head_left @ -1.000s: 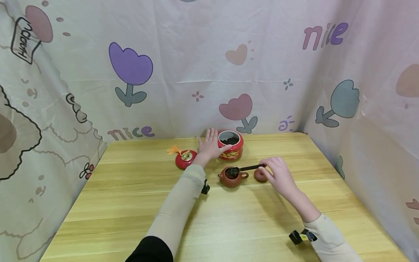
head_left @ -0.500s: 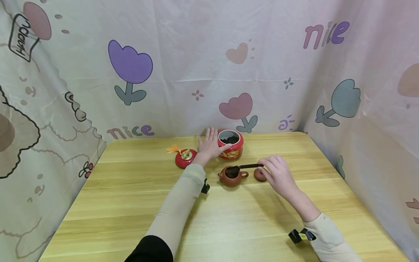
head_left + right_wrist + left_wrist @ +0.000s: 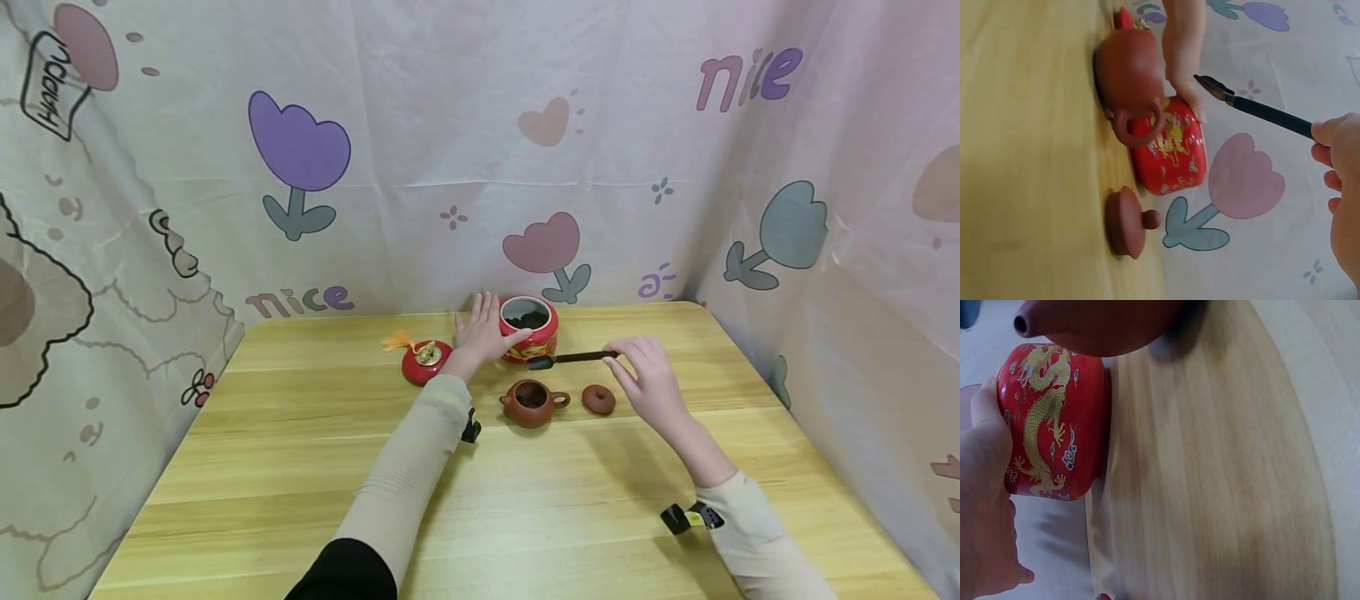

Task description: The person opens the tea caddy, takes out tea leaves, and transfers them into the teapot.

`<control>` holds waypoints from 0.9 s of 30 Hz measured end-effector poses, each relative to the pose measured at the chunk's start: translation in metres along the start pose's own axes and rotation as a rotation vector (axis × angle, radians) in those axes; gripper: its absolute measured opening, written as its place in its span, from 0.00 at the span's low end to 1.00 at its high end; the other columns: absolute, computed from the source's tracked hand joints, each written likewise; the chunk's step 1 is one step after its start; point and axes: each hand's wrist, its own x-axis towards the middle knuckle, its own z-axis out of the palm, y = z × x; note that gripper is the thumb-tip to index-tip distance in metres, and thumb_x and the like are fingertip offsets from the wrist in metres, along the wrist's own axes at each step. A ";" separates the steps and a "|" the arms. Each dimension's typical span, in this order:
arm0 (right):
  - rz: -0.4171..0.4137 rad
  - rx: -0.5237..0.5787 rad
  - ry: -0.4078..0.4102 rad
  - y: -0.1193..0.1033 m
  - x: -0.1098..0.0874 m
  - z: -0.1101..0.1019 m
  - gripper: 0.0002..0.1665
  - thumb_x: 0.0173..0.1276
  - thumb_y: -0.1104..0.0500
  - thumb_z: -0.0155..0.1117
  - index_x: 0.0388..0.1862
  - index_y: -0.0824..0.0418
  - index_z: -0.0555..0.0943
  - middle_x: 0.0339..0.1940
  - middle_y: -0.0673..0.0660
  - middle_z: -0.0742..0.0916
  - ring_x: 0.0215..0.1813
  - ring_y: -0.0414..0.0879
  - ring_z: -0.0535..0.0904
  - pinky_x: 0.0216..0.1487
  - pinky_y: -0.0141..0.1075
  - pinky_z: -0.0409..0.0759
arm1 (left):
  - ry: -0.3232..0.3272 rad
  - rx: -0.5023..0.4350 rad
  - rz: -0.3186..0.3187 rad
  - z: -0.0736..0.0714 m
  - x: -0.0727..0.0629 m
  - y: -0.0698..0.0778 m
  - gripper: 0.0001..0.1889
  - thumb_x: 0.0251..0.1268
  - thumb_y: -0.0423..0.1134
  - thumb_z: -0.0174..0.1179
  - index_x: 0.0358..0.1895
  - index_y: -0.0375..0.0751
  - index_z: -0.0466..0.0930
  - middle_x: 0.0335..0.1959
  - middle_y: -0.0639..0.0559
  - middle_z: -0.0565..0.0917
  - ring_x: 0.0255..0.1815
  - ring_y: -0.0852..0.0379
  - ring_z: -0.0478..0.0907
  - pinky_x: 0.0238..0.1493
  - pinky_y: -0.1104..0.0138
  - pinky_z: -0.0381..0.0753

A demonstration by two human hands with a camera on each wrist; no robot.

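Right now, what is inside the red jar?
Dark, loose-looking material lies inside the red jar. It covers the bottom, so whatever is underneath cannot be seen.

Head view: bright, fairly even light, with a pale soft glare on the yellow wood-grain tabletop [image 3: 540,517] toward the near middle. Diffuse, feather-edged shadows lay on the wood beside both beige-sleeved forearms [image 3: 405,467]. The white cloth backdrop with printed flowers [image 3: 420,108] greyed in its right-hand fold. The insides of the round reddish-brown clay teapot [image 3: 529,415] and the squat glossy red jar [image 3: 542,348] went dark, detail too small to read. Left wrist view: dimmer, cooler; teapot close to the lens and soft, hand shadow blurred across the cloth, table edge bowed into a curve. Right wrist view: muted, slightly hazy; wood grain smeared, small highlights on the jar.
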 end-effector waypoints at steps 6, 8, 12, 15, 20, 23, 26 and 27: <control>0.057 0.017 0.046 0.010 0.015 0.001 0.12 0.55 0.74 0.68 0.40 0.71 0.82 0.34 0.64 0.85 0.40 0.58 0.74 0.47 0.44 0.66 | 0.010 0.004 0.008 0.000 0.000 0.000 0.57 0.56 0.82 0.37 0.80 0.46 0.35 0.82 0.49 0.36 0.82 0.49 0.30 0.76 0.39 0.32; 0.085 0.020 0.055 0.015 0.021 0.003 0.11 0.57 0.73 0.67 0.40 0.71 0.82 0.34 0.65 0.85 0.40 0.58 0.73 0.47 0.43 0.65 | 0.019 0.014 0.009 0.000 0.001 0.000 0.57 0.56 0.82 0.37 0.80 0.45 0.36 0.82 0.49 0.37 0.82 0.49 0.30 0.76 0.39 0.32; 0.161 0.035 0.074 0.023 0.031 0.008 0.09 0.60 0.70 0.67 0.40 0.72 0.82 0.36 0.67 0.85 0.40 0.58 0.72 0.47 0.41 0.64 | 0.022 0.022 0.008 0.000 0.002 -0.001 0.57 0.57 0.82 0.36 0.80 0.45 0.36 0.82 0.49 0.37 0.82 0.48 0.31 0.76 0.39 0.33; 0.209 0.047 0.087 0.028 0.038 0.013 0.09 0.62 0.69 0.67 0.40 0.73 0.82 0.37 0.67 0.85 0.40 0.58 0.72 0.47 0.38 0.64 | 0.025 0.015 0.007 0.001 0.003 -0.002 0.58 0.56 0.82 0.37 0.80 0.45 0.36 0.82 0.48 0.38 0.83 0.48 0.31 0.76 0.39 0.33; 0.248 0.037 0.067 0.038 0.047 0.026 0.09 0.64 0.67 0.65 0.41 0.72 0.82 0.38 0.68 0.85 0.42 0.60 0.72 0.50 0.45 0.66 | 0.020 0.008 0.002 0.002 0.003 -0.003 0.58 0.56 0.82 0.37 0.80 0.44 0.35 0.82 0.49 0.37 0.82 0.49 0.31 0.77 0.39 0.33; 0.270 -0.013 0.019 0.043 0.050 0.033 0.09 0.66 0.65 0.64 0.42 0.71 0.82 0.39 0.68 0.85 0.44 0.61 0.72 0.53 0.52 0.66 | 0.024 0.007 0.002 0.002 0.002 -0.002 0.58 0.55 0.82 0.37 0.80 0.45 0.36 0.82 0.48 0.38 0.83 0.49 0.31 0.77 0.39 0.34; 0.280 -0.070 -0.027 0.047 0.052 0.041 0.10 0.67 0.64 0.64 0.42 0.70 0.82 0.39 0.67 0.84 0.45 0.61 0.72 0.53 0.54 0.67 | 0.030 0.006 0.004 0.002 0.001 -0.001 0.57 0.56 0.82 0.37 0.80 0.45 0.36 0.82 0.48 0.38 0.82 0.48 0.32 0.76 0.39 0.34; 0.280 -0.083 -0.036 0.048 0.053 0.043 0.10 0.67 0.63 0.64 0.43 0.70 0.82 0.39 0.66 0.84 0.45 0.61 0.72 0.53 0.54 0.67 | 0.038 0.008 0.007 0.002 0.001 0.000 0.58 0.56 0.82 0.38 0.80 0.44 0.37 0.82 0.48 0.39 0.83 0.48 0.33 0.77 0.39 0.34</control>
